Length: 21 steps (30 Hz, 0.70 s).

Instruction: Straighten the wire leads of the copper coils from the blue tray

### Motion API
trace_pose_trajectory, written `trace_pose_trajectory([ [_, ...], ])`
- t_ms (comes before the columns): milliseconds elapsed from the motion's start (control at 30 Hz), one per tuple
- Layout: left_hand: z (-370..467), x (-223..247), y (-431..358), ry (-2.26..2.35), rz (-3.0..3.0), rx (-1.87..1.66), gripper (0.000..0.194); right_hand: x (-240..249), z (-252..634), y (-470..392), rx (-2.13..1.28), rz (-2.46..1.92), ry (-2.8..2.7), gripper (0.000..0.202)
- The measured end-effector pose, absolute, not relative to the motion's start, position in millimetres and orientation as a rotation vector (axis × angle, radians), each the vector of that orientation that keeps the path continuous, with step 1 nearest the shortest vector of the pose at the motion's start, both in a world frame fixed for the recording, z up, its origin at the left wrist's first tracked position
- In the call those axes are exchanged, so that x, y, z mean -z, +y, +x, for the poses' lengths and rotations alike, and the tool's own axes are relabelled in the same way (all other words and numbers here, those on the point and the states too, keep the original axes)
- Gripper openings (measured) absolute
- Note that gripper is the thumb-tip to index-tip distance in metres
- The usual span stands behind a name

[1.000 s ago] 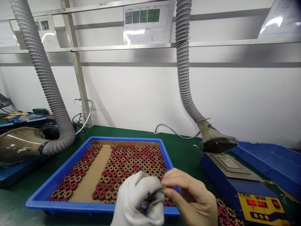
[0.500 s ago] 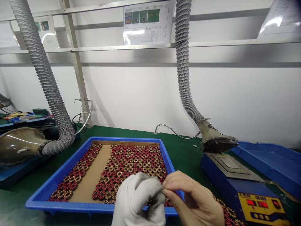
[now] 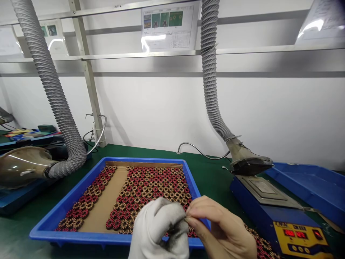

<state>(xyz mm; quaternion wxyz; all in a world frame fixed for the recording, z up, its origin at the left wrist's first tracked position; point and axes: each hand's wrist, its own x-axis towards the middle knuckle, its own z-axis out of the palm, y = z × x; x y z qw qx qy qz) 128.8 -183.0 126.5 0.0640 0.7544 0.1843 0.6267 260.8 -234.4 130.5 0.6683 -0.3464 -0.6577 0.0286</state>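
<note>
My left hand (image 3: 161,230), in a white glove with dark smudges on the fingers, is curled closed in front of the tray. Whatever it holds is hidden inside the fingers. Bare and pinched at thumb and forefinger, my right hand (image 3: 218,226) meets the gloved fingertips; the tiny thing at the pinch is too small to name. Behind both hands stands a blue tray (image 3: 81,235) lined with cardboard. Rows of small wound ring cores (image 3: 153,183), red and copper-coloured, fill its right part and a strip along its left side.
To the right sits a blue heating unit (image 3: 296,230) with a red display and metal plate, under an extraction hood (image 3: 249,160). More ring cores (image 3: 261,244) lie beside it. Another blue tray (image 3: 309,183) stands behind. A second hood (image 3: 24,167) is at left.
</note>
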Motion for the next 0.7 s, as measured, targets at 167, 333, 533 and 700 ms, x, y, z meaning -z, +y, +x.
trace_pose_trajectory([
  [167,129,-127,-183,0.582,2.324,-1.947,0.027,-130,258,-238,0.008,-0.808,-1.478,0.031],
  [333,126,-129,-181,0.556,2.348,-1.9,0.029,-128,254,-236,0.11,-0.832,-1.466,0.034],
  [533,127,-123,-177,0.562,2.333,-1.814,0.032,-130,249,-234,0.423,-0.834,-1.447,0.032],
  [700,132,-112,-177,0.603,2.207,-1.833,0.027,-128,246,-235,0.533,-0.828,-1.436,0.028],
])
